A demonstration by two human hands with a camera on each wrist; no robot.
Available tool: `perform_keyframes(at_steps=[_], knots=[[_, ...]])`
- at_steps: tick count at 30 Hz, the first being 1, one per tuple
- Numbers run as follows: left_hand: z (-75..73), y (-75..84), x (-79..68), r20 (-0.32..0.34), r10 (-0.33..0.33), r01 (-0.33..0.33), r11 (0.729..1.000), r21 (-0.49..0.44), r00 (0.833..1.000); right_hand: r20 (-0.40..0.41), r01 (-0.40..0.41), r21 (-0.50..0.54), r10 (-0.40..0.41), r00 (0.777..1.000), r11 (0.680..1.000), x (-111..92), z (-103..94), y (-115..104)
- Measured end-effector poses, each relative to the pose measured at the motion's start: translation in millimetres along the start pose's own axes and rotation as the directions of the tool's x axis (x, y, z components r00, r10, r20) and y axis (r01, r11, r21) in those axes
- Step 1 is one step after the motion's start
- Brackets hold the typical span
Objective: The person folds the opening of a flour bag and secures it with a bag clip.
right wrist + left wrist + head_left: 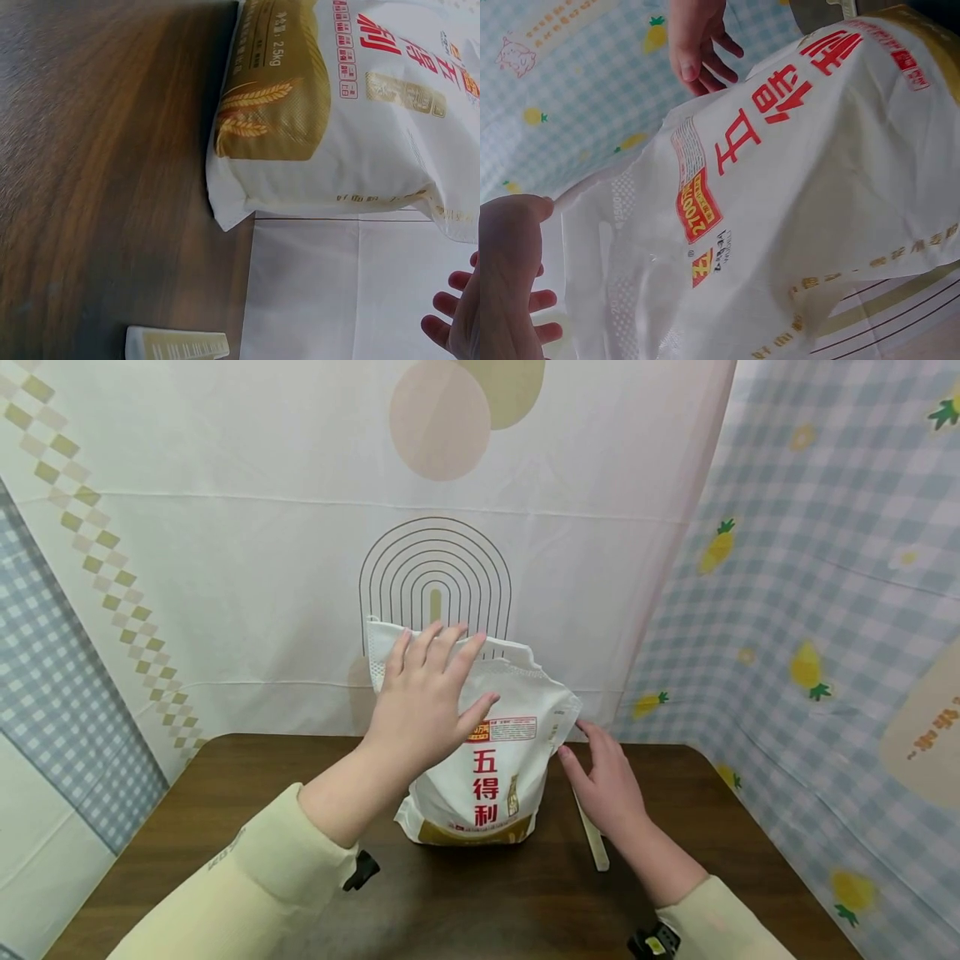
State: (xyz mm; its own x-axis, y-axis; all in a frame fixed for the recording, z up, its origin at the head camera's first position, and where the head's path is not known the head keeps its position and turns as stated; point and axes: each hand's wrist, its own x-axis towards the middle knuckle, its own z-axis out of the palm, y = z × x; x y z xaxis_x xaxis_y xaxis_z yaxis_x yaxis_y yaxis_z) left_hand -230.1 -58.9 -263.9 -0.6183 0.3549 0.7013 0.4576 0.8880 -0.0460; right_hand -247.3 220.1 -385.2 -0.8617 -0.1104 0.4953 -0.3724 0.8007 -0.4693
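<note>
A white flour bag (pixel 510 777) with red characters and a gold base stands upright on the table, its top slanting and crumpled. My left hand (pixel 427 702) is spread at the bag's upper left, fingers reaching toward the top edge. In the left wrist view, that hand's thumb (pixel 536 206) is right at the bag's top edge. My right hand (pixel 611 785) is beside the bag's right upper corner, thumb and fingers apart. From the right wrist view, its fingers (pixel 446 304) extend near the bag's side, and wheat ears and "2.5kg" show on the gold panel.
A narrow pale yellow and white object (pixel 594 842) lies on the dark wooden table (pixel 465 910), right of the bag and partly under my right hand. A white patterned cloth (pixel 247 585) hangs behind the table, with a checked pineapple cloth (pixel 757 677) on the right.
</note>
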Motion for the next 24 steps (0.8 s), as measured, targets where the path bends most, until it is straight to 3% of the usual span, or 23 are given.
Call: perform_keyframes(at_steps=[8,17,24], knots=[[0.6,0.7,17.2,0.012,0.007,-0.007,1.0,0.009,1.0,-0.011,-0.028,0.055,0.029,1.0,0.998,8,2.7,-6],[3.9,2.5,35.4,0.086,0.002,-0.008,0.998,0.062,0.996,0.008,-0.11,0.119,0.11,0.994,0.987,16,3.9,-7],[8.6,3.6,44.4,0.082,0.013,-0.021,0.996,0.09,0.997,0.005,-0.152,0.314,0.158,0.987,0.937,25,4.5,-10]])
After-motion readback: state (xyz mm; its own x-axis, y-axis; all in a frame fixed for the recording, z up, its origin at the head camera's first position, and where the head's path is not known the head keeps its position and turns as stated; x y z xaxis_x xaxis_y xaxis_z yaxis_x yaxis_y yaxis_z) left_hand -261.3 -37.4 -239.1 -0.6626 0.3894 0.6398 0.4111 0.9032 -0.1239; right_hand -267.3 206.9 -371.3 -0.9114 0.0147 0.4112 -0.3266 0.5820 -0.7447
